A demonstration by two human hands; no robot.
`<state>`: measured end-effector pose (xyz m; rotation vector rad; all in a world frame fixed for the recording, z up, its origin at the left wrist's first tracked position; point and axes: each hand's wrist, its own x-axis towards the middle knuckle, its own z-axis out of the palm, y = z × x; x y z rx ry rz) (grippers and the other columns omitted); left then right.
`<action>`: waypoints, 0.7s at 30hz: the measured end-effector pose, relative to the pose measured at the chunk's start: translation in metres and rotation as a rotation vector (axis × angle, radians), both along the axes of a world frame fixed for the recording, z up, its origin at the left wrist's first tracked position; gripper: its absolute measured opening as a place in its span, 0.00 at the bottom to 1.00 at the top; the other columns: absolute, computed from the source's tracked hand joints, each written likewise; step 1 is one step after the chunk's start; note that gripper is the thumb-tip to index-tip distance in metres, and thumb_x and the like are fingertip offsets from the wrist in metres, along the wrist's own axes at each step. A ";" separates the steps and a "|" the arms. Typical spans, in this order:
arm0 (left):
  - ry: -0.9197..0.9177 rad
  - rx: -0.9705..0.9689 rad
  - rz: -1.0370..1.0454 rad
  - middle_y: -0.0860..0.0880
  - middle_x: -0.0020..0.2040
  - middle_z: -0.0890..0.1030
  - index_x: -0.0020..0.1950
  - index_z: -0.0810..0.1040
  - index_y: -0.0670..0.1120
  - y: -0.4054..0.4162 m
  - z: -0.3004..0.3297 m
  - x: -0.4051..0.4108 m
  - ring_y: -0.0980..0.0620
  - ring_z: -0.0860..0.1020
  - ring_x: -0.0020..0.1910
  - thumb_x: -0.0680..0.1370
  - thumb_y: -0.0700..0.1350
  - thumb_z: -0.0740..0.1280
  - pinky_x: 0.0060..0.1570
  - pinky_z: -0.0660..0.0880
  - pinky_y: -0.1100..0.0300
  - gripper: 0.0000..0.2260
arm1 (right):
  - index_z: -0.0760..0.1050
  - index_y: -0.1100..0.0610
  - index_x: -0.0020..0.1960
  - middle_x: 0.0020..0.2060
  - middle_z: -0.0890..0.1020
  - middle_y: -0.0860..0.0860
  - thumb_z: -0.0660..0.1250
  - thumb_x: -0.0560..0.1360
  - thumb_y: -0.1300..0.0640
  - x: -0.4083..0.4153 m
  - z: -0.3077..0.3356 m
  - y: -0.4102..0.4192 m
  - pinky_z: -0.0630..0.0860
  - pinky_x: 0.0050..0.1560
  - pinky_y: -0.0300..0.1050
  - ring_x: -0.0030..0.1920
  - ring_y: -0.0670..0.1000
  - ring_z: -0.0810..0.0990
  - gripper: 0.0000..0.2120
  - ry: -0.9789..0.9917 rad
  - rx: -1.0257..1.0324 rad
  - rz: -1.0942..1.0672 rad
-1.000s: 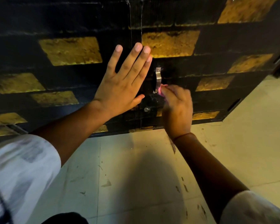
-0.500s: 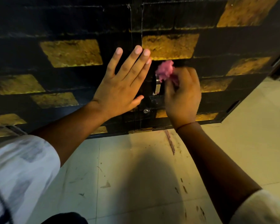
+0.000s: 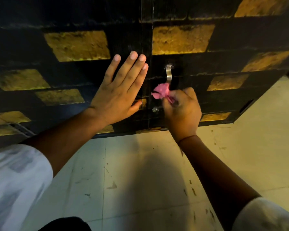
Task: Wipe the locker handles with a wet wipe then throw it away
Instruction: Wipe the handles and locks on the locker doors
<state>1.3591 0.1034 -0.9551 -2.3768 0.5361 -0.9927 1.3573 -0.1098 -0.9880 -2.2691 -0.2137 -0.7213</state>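
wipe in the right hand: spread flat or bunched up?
Bunched up. The pink wet wipe is a crumpled wad pinched in the right hand, at the lower end of the metal handle.

White sleeves (image 3: 18, 177), thin wristband (image 3: 186, 138)

Single view only: head camera, worn by you, wide-angle. It looked forward and steeply down at the lower locker doors (image 3: 77, 24) and the tiled floor (image 3: 140, 180) in front of them. It sat close; both your forearms entered from the bottom corners, and your left hand (image 3: 118, 90) and right hand (image 3: 183, 110) fell near frame centre. Straight edges bowed toward the borders.
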 end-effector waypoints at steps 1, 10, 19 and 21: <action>-0.001 -0.002 0.008 0.37 0.82 0.47 0.83 0.45 0.37 -0.002 -0.001 0.000 0.37 0.47 0.81 0.80 0.61 0.64 0.79 0.41 0.39 0.45 | 0.80 0.51 0.46 0.43 0.76 0.47 0.69 0.77 0.51 -0.001 0.000 0.005 0.69 0.36 0.36 0.38 0.42 0.72 0.05 0.037 0.079 0.016; -0.014 0.041 -0.004 0.36 0.83 0.51 0.83 0.47 0.37 -0.002 -0.008 -0.003 0.37 0.50 0.81 0.81 0.59 0.61 0.78 0.47 0.36 0.41 | 0.79 0.52 0.41 0.38 0.82 0.48 0.73 0.73 0.42 0.014 -0.026 -0.006 0.78 0.38 0.47 0.39 0.49 0.81 0.13 0.496 0.387 -0.068; 0.030 -0.028 -0.003 0.36 0.82 0.50 0.83 0.48 0.37 -0.012 -0.012 -0.005 0.36 0.47 0.81 0.80 0.59 0.62 0.77 0.48 0.33 0.41 | 0.74 0.52 0.45 0.38 0.80 0.45 0.69 0.77 0.44 0.007 0.007 0.013 0.79 0.37 0.43 0.39 0.44 0.80 0.11 0.211 0.182 0.008; 0.032 -0.033 -0.017 0.36 0.82 0.50 0.83 0.49 0.37 -0.010 -0.011 -0.006 0.36 0.48 0.81 0.80 0.58 0.62 0.77 0.48 0.33 0.41 | 0.76 0.53 0.51 0.43 0.81 0.46 0.67 0.79 0.48 0.003 0.004 0.017 0.81 0.43 0.43 0.44 0.44 0.81 0.09 0.166 0.209 0.071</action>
